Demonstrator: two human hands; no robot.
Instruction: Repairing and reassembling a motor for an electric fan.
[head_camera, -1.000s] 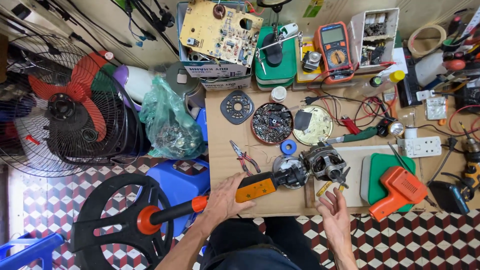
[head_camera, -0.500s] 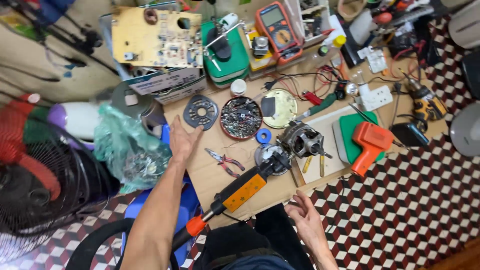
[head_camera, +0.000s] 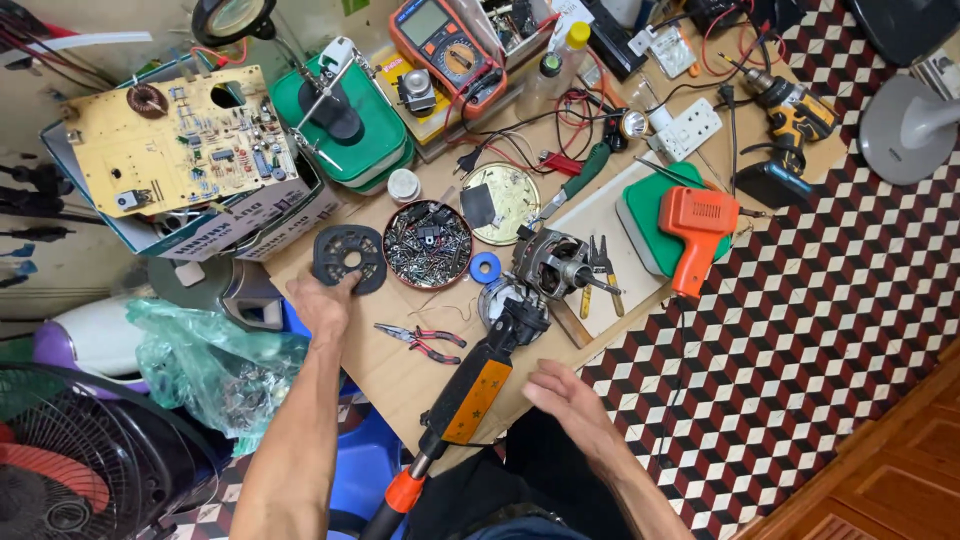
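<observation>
The left hand (head_camera: 322, 300) reaches up the wooden table (head_camera: 390, 372) and its fingertips touch the lower edge of a dark round grille (head_camera: 349, 259). It is not easy to tell if the fingers pinch the grille or only press on it. The grille lies flat near the table's left side, just below a box with a yellow circuit board (head_camera: 180, 140) on top.

The right hand (head_camera: 568, 400) is loose and holds nothing. It hangs above the table's near edge, fingers spread a little.

Between the hands lies a long tool with an orange and black handle (head_camera: 470, 395). Its head points at a small motor (head_camera: 553, 262). Red pliers (head_camera: 423, 341) lie just left of the tool.

Right of the grille sits a round tin of screws (head_camera: 428, 244), and beside that a blue tape ring (head_camera: 485, 267). An orange heat gun (head_camera: 697, 228) rests on a green lid farther right. A multimeter (head_camera: 445, 45) lies at the far end.

On the floor to the left are a plastic bag (head_camera: 215, 365) and a fan (head_camera: 80, 460).
</observation>
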